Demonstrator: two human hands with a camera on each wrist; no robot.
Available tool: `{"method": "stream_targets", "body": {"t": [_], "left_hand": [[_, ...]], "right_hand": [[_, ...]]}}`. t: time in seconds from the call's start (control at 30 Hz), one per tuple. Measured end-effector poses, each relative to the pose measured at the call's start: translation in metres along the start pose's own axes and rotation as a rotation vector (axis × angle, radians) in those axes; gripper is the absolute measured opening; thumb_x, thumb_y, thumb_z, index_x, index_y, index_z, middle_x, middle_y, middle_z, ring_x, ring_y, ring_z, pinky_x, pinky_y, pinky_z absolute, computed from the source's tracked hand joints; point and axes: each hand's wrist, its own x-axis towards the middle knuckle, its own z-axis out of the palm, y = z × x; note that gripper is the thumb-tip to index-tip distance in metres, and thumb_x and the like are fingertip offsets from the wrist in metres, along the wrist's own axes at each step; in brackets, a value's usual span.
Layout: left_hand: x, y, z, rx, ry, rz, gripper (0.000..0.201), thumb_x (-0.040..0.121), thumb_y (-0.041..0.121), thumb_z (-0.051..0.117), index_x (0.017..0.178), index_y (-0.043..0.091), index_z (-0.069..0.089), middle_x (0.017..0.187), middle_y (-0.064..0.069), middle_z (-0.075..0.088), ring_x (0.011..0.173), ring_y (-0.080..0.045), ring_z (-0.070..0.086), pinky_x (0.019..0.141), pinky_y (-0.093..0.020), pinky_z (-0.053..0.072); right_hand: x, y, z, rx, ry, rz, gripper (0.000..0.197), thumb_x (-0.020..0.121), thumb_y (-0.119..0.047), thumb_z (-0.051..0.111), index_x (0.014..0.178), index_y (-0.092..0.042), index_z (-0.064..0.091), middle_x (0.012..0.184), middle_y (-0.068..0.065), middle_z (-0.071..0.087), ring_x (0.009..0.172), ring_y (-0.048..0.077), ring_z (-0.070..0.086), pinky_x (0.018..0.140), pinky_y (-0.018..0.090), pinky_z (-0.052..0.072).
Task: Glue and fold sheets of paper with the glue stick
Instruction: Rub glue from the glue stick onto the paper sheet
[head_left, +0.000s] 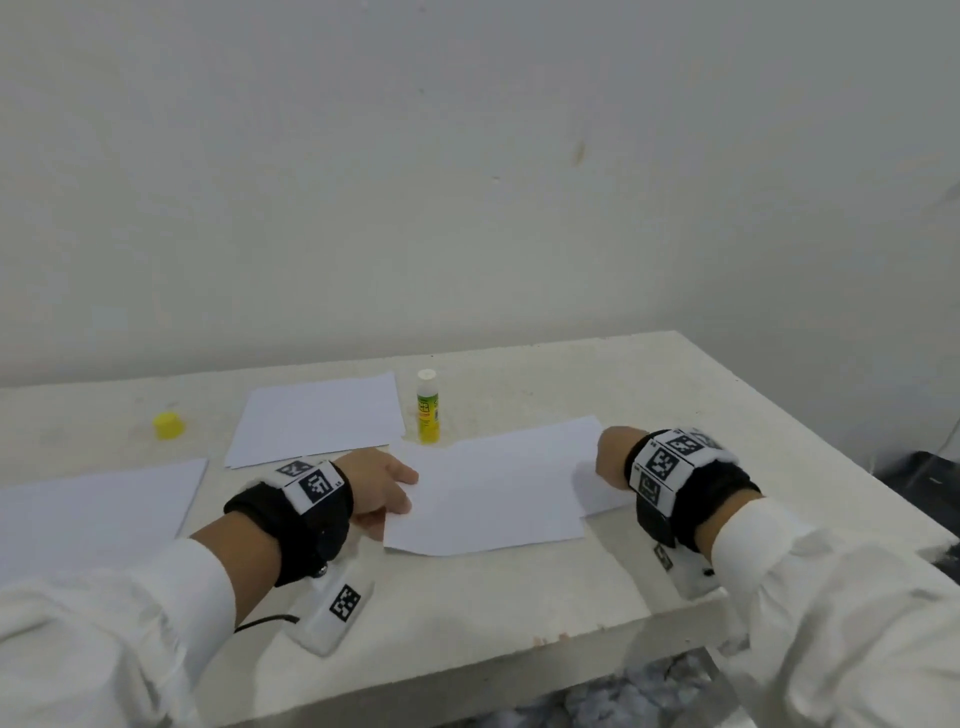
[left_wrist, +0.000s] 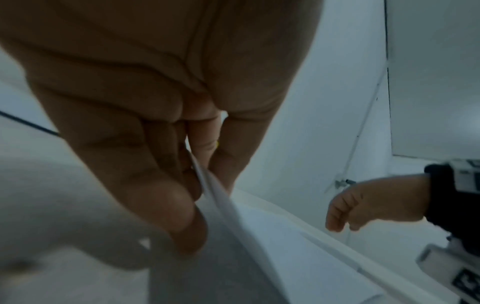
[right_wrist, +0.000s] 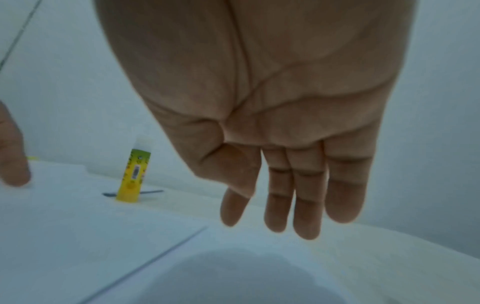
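Note:
A white sheet of paper lies in the middle of the table, its near layer overlapping a second layer that sticks out on the right. My left hand pinches the sheet's left edge between thumb and fingers, lifting it slightly. My right hand hovers over the sheet's right end; its fingers are straight and hold nothing. The yellow-green glue stick stands upright just behind the sheet, uncapped, with its white glue showing, and appears again in the right wrist view.
The yellow cap sits at the back left of the table. A stack of white sheets lies behind my left hand, and another sheet lies at the far left. The wall stands close behind; the table's edge runs along the right.

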Motion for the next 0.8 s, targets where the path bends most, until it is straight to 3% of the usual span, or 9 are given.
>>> {"method": "stream_targets", "body": {"t": [0.07,0.13,0.2,0.27,0.4,0.53,0.6,0.7,0.8], "left_hand": [[-0.004,-0.014,-0.017,0.093,0.033,-0.002,0.039,0.086,-0.004,0.061,0.12,0.015,0.061,0.103,-0.013,0.064,0.075,-0.023,0.063,0.06,-0.027,0.059],[-0.009,-0.027,-0.033,0.184,0.067,-0.009,0.041,0.085,-0.002,0.064,0.122,0.016,0.062,0.101,-0.011,0.063,0.069,-0.018,0.061,0.053,-0.02,0.055],[-0.014,-0.04,-0.047,0.235,0.084,-0.025,0.044,0.082,-0.001,0.068,0.122,0.017,0.063,0.096,-0.008,0.062,0.068,-0.018,0.06,0.056,-0.02,0.055],[-0.019,-0.053,-0.059,0.282,0.098,-0.057,0.046,0.079,0.0,0.072,0.12,0.018,0.063,0.088,-0.005,0.059,0.071,-0.021,0.062,0.069,-0.028,0.058],[-0.029,-0.069,-0.082,0.37,0.098,-0.104,0.048,0.079,0.002,0.074,0.122,0.016,0.059,0.082,-0.002,0.057,0.064,-0.018,0.06,0.066,-0.026,0.056],[-0.034,-0.077,-0.096,0.457,0.08,-0.112,0.052,0.079,0.005,0.074,0.125,0.019,0.054,0.097,-0.008,0.061,0.053,-0.013,0.056,0.057,-0.021,0.051],[-0.035,-0.081,-0.098,0.491,0.079,-0.117,0.056,0.078,0.009,0.075,0.127,0.022,0.051,0.085,-0.002,0.056,0.051,-0.013,0.055,0.055,-0.022,0.051],[-0.037,-0.085,-0.101,0.609,0.061,-0.106,0.062,0.08,0.023,0.075,0.133,0.027,0.045,0.094,0.001,0.06,0.073,-0.015,0.062,0.063,-0.021,0.051],[-0.039,-0.088,-0.105,0.829,0.072,-0.071,0.067,0.081,0.043,0.07,0.14,0.035,0.04,0.134,-0.002,0.04,0.12,-0.022,0.049,0.096,-0.031,0.043]], "right_hand": [[0.0,-0.026,-0.017,0.028,0.047,-0.08,0.031,0.097,-0.01,0.04,0.069,-0.006,0.051,0.072,0.006,0.047,0.08,0.023,0.049,0.076,0.031,0.04],[0.003,-0.059,-0.029,0.167,0.053,-0.146,0.018,0.093,-0.015,0.05,0.1,-0.006,0.064,0.097,0.01,0.058,0.096,0.024,0.055,0.079,0.03,0.042],[0.01,-0.09,-0.034,0.301,0.059,-0.201,0.036,0.09,-0.021,0.057,0.123,-0.006,0.059,0.123,0.01,0.057,0.114,0.027,0.055,0.084,0.029,0.043],[0.013,-0.119,-0.039,0.402,0.03,-0.205,0.047,0.09,-0.027,0.06,0.131,-0.005,0.052,0.132,0.01,0.053,0.118,0.03,0.054,0.095,0.033,0.046],[0.024,-0.161,-0.042,0.535,-0.011,-0.168,0.061,0.083,-0.033,0.068,0.133,-0.005,0.048,0.123,0.013,0.057,0.109,0.033,0.059,0.098,0.039,0.046],[0.027,-0.178,-0.044,0.453,0.007,-0.157,0.041,0.092,-0.027,0.059,0.127,-0.006,0.054,0.128,0.012,0.056,0.119,0.029,0.053,0.094,0.031,0.041],[0.026,-0.18,-0.045,0.444,0.018,-0.15,0.033,0.094,-0.023,0.054,0.121,-0.003,0.056,0.124,0.014,0.057,0.116,0.029,0.054,0.089,0.031,0.04],[0.026,-0.186,-0.046,0.553,0.122,-0.162,0.018,0.094,-0.021,0.05,0.093,-0.004,0.055,0.098,0.015,0.056,0.086,0.028,0.054,0.074,0.032,0.039],[0.013,-0.193,-0.047,0.772,0.098,-0.2,0.024,0.093,-0.021,0.047,0.109,-0.005,0.041,0.095,0.014,0.055,0.064,0.028,0.059,0.054,0.029,0.046]]}}
